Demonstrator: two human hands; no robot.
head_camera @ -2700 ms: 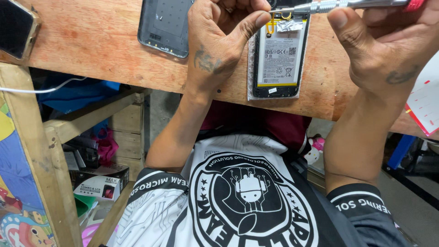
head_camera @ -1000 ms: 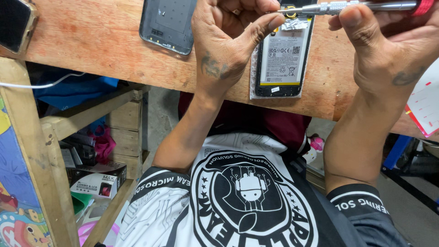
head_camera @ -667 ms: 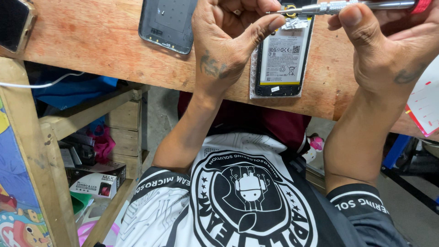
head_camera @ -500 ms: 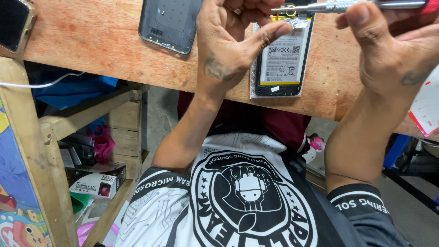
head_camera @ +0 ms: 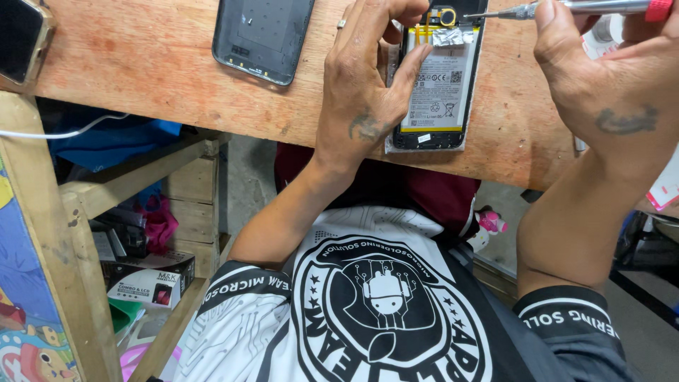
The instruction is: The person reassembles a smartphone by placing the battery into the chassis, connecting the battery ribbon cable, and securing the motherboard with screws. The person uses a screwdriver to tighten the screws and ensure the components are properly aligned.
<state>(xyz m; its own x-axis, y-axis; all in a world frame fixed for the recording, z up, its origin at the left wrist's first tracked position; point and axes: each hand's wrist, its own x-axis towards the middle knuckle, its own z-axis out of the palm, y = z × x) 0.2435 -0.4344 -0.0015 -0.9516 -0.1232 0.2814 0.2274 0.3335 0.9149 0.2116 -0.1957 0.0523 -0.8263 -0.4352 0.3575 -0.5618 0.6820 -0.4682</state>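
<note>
The opened phone (head_camera: pixel 437 78) lies on the wooden bench (head_camera: pixel 141 64), battery exposed, its removed back cover (head_camera: pixel 263 37) just left of it. The left hand (head_camera: pixel 364 92) pinches the phone's edge; the right hand (head_camera: pixel 601 71) grips a precision screwdriver (head_camera: pixel 566 8), tip at the top, near the camera. Disassembly looks under way, the battery still seated

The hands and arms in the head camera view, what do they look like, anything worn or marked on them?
Both forearms are bare. The left hand wears a thin silver ring and has a small dark tattoo near the wrist. The right hand has a faded dark tattoo on its back. Short black sleeves with white lettering and trim end above the elbows.
</note>
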